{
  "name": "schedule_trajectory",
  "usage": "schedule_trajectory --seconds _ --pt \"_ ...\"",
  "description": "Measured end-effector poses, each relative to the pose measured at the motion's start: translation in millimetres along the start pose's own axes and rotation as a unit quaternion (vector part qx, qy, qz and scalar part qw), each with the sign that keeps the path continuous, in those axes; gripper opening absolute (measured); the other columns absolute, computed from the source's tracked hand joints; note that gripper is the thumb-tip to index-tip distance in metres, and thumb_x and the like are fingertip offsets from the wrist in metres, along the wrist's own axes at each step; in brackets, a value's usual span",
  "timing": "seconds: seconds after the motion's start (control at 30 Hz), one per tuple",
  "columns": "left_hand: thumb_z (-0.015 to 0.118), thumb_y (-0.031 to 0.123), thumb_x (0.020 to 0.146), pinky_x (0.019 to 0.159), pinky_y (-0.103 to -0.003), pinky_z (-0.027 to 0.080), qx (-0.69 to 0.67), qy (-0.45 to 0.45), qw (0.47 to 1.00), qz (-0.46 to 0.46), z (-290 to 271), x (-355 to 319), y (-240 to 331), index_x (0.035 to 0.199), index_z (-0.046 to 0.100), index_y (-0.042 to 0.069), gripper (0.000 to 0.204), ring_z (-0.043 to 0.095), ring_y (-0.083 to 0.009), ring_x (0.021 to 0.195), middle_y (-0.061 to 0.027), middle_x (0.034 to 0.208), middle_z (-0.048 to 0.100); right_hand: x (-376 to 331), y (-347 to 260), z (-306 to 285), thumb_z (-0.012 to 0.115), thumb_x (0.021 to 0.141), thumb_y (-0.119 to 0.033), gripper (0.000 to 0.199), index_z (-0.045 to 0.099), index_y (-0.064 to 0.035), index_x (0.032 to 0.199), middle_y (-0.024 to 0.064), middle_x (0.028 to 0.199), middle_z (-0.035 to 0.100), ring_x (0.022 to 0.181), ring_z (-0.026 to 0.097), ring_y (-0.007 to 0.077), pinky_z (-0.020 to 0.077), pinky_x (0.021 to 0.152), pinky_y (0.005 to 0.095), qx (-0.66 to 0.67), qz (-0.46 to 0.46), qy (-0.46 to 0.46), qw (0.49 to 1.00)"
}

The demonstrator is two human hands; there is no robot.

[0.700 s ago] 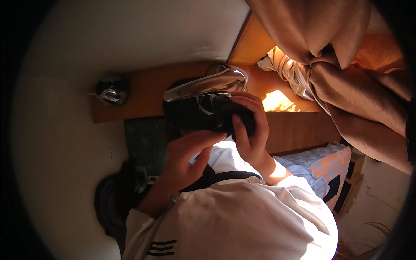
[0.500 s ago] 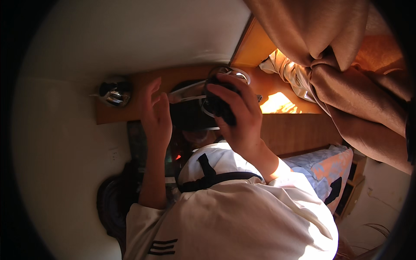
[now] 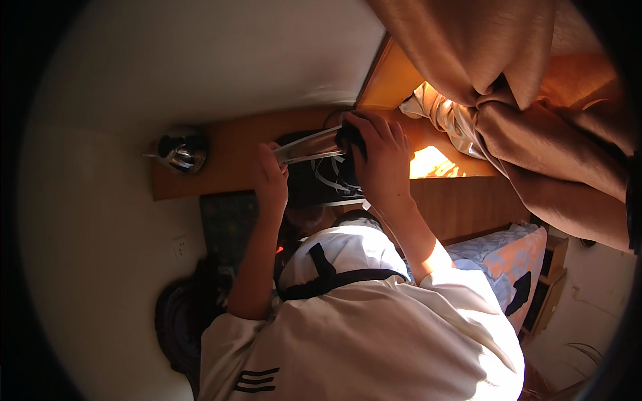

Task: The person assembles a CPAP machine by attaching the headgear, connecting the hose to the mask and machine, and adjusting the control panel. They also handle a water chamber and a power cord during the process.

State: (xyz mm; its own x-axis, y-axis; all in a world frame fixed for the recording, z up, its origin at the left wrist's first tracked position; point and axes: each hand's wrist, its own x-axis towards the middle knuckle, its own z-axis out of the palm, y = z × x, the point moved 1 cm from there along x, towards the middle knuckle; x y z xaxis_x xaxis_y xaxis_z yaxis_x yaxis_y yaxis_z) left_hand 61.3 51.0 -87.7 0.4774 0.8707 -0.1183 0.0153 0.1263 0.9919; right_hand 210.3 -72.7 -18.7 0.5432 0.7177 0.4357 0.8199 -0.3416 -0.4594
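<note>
Between my hands, above the wooden desk, is a flat rectangular thing with pale edges and a brownish face (image 3: 313,146); its kind I cannot make out. My left hand (image 3: 271,179) is closed on its left end, thumb and fingers pinching the edge. At the right end, my right hand (image 3: 384,160) wraps round a black, soft-looking thing (image 3: 349,139), partly hidden by the fingers. Whether the black thing is joined to the flat one I cannot tell. Thin white loops, like a cable (image 3: 326,175), show just below it, in front of a dark flat surface (image 3: 294,184).
A shiny metal kettle (image 3: 182,150) stands at the left end of the wooden desk (image 3: 231,137). Brown curtains (image 3: 535,144) hang at the right, above a bed with a patterned cover (image 3: 498,257). A dark carved chair (image 3: 177,321) stands at the lower left.
My left hand, open and apart before, has moved right and closed on the flat thing's left end. The flat thing is now tilted, showing its face. My right hand has kept its hold.
</note>
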Motion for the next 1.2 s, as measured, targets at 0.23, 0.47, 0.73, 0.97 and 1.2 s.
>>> schedule_trajectory --seconds 0.23,0.47,0.73,0.97,1.2 --pt "0.047 0.029 0.100 0.072 -0.026 0.046 0.379 0.024 0.872 0.309 -37 13 -75 0.106 0.056 0.006 0.025 0.054 -0.0142 0.085 -0.0021 0.092 0.052 0 -82 39 0.071 0.067 -0.017 0.044 0.063 -0.0147 0.110 0.0002 0.110 0.059 0.095 0.053 0.0212 0.0439 0.085 0.0347 0.038 -0.102 -0.066 0.992" --pt "0.030 0.047 0.102 0.048 -0.019 0.027 -0.002 0.011 0.999 -0.035 -2 -1 -4 0.092 0.057 0.006 0.050 0.036 -0.0030 0.054 0.0040 0.065 0.044 0 -2 1 0.068 0.074 -0.010 0.041 0.062 -0.0125 0.115 0.0029 0.113 0.060 0.098 0.056 0.0275 0.0451 0.087 0.0401 0.069 -0.003 0.007 0.998" --pt "0.032 0.045 0.103 0.051 -0.022 0.033 0.023 -0.078 0.996 -0.027 -20 -6 2 0.092 0.055 0.006 0.047 0.040 -0.0055 0.054 0.0015 0.070 0.050 -50 93 -24 0.060 0.088 -0.003 0.023 0.060 -0.0043 0.111 0.0151 0.099 0.066 0.089 0.066 0.0289 0.0517 0.079 0.0322 0.160 0.173 0.004 0.972" --pt "0.037 0.039 0.103 0.070 -0.029 0.048 0.125 -0.380 0.900 -0.174 -62 -82 -5 0.123 0.049 0.002 0.043 0.057 -0.0135 0.080 -0.0084 0.098 0.061 -106 11 -19 0.062 0.085 0.002 0.030 0.045 -0.0014 0.109 0.0143 0.110 0.058 0.091 0.061 0.0184 0.0493 0.080 0.0283 0.436 0.250 -0.135 0.854" --pt "0.031 0.051 0.102 0.104 -0.043 0.038 -0.236 -0.219 0.895 -0.309 -45 -118 -10 0.149 0.023 0.006 0.066 0.039 -0.0219 0.132 -0.0111 0.147 0.036 -87 -78 -1 0.070 0.076 -0.018 0.066 0.045 -0.0039 0.135 0.0235 0.147 0.035 0.130 0.040 0.0418 0.0276 0.111 0.0478 0.212 -0.029 -0.281 0.935"
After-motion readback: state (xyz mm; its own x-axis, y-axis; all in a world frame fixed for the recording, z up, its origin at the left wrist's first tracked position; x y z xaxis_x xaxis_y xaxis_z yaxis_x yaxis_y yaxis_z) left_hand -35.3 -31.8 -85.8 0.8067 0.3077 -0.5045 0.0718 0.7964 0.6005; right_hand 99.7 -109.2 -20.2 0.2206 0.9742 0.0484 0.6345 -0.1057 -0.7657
